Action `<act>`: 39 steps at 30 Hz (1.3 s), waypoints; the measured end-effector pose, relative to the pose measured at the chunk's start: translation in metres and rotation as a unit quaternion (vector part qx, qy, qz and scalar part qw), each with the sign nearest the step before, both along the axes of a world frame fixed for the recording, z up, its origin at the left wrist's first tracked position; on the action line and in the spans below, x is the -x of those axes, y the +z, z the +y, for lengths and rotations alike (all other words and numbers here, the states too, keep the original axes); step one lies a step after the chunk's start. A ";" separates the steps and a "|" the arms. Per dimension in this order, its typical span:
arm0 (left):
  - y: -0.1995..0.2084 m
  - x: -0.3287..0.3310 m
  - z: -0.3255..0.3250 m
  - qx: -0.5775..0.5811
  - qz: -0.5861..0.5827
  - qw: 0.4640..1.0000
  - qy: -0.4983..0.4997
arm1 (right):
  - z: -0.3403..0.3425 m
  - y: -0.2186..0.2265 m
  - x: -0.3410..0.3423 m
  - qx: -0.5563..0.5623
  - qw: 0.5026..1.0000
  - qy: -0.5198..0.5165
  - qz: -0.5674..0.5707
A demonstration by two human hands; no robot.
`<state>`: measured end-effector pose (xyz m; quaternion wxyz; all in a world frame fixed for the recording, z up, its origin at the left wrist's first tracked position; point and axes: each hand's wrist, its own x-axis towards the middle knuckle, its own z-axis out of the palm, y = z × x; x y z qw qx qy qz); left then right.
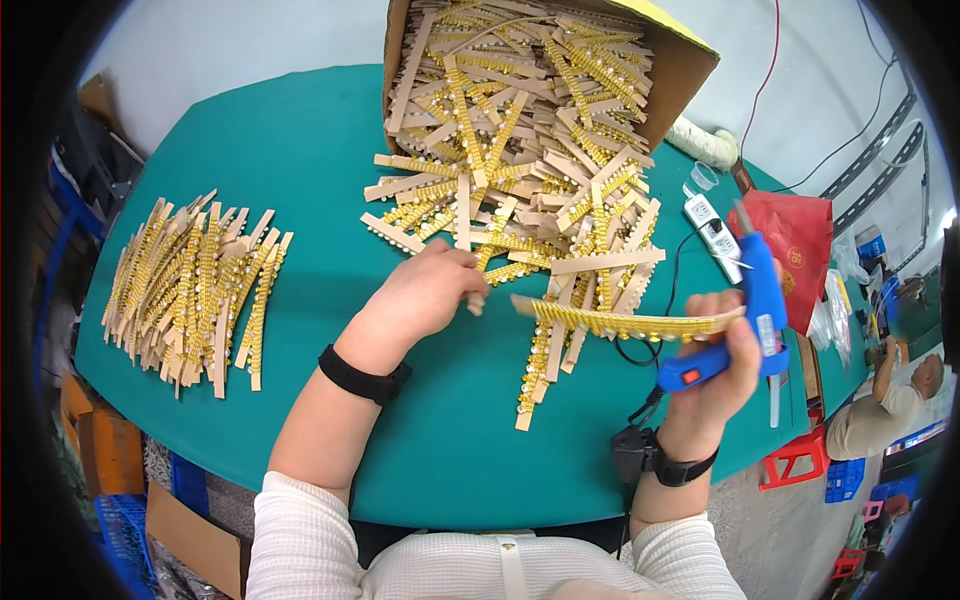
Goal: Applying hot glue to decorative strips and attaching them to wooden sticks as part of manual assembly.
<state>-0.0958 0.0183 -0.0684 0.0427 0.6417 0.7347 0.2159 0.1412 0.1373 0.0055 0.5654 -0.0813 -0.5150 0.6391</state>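
Observation:
My right hand (722,350) is closed around a blue hot glue gun (765,300), its nozzle tilted upward. The same hand pinches one end of a yellow-wrapped, beaded strip (630,323), which reaches left across the table and is slightly blurred. My left hand (425,290) hovers at the near edge of the strip pile, its fingers curled together and pointing right. Whatever those fingertips may hold is hidden. Just beyond both hands lies a loose heap of beige strips with yellow winding and beads (600,225), spilling from a tipped cardboard box (690,70).
A second pile of strips (190,290) lies on the left of the green table (330,130). At the right are a white power strip (713,232), a red bag (800,250) and a small clear cup (705,177). Another person (885,410) sits at the far right.

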 end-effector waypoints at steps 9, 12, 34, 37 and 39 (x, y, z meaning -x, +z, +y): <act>0.030 -0.037 -0.003 -0.126 0.016 0.990 -0.061 | 0.008 -0.003 -0.001 0.129 0.989 0.076 -0.013; 0.053 -0.068 -0.002 -0.171 -0.247 0.944 -0.135 | -0.009 -0.001 0.010 0.144 0.988 0.055 -0.022; 0.048 -0.107 -0.009 -0.243 -0.575 0.777 -0.075 | -0.034 -0.006 0.017 0.061 0.987 0.098 -0.108; 0.046 -0.110 -0.007 -0.272 -0.577 0.766 -0.080 | -0.034 -0.005 0.015 0.056 0.987 0.095 -0.118; 0.048 -0.112 -0.007 -0.285 -0.554 0.778 -0.076 | -0.033 -0.005 0.014 0.049 0.987 0.094 -0.122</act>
